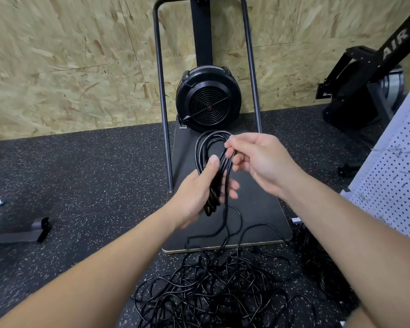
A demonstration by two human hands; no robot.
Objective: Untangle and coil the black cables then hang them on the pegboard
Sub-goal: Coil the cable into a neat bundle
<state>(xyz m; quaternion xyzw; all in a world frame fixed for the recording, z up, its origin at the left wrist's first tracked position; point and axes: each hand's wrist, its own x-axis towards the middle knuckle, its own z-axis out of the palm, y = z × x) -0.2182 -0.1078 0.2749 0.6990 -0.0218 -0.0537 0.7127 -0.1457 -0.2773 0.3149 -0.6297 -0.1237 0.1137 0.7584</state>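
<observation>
Left hand (199, 185) gripping a coil of black cable (211, 157) above the floor (81, 174), right hand (258, 159) pinching the coil's upper loop, loose tangled cables (213, 287) heaped on the floor below, white pegboard (393, 176) at right

head view, looking forward-down, close over hands (223, 171), floor beyond.
</observation>
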